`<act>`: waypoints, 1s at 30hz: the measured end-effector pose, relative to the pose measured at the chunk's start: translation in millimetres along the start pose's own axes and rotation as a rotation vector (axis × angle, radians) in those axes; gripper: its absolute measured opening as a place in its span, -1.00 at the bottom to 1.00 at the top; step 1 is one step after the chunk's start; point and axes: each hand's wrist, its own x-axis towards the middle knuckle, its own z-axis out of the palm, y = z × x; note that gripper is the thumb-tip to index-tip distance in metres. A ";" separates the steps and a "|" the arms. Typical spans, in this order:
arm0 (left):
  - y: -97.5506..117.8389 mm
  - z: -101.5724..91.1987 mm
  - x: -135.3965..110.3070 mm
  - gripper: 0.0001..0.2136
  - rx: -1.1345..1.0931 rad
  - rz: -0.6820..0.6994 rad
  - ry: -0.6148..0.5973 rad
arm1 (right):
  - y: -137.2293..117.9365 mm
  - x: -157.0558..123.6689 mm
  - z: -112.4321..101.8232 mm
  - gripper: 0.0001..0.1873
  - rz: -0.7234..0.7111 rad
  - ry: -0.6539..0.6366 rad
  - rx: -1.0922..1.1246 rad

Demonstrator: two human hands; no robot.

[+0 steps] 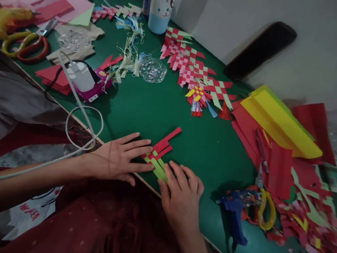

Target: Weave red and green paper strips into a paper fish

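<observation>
A small woven piece of red and light-green paper strips (161, 148) lies near the front edge of the green table, its red strips pointing up and right and its green strips toward my right hand. My left hand (119, 156) is flat with fingers spread, fingertips resting on the woven part. My right hand (182, 192) has its fingers curled, thumb and index finger closed around the ends of the green strips (161, 173). The exact grip is partly hidden by the fingers.
Finished woven paper fish (193, 66) lie along the wall, near a bottle (161, 5). Right are a blue glue gun (234, 212), yellow-handled scissors (267, 211), folded yellow paper (279, 122) and scraps. Left are a white cable (84, 107), a charger (81, 76) and another person's sleeve (9, 107).
</observation>
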 end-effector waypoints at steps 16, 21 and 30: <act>-0.1 -3.2 -0.6 -0.42 0.031 0.017 -0.026 | -0.1 -3.3 -4.3 -0.62 -0.061 -0.015 0.053; -2.7 -2.8 -0.5 -0.39 0.029 0.040 -0.040 | -1.8 -6.4 -3.4 -0.64 -0.178 -0.069 0.077; 1.3 -4.5 22.3 -0.37 -0.043 0.173 -0.030 | 4.2 -32.1 -7.4 -0.67 -0.098 -0.054 0.087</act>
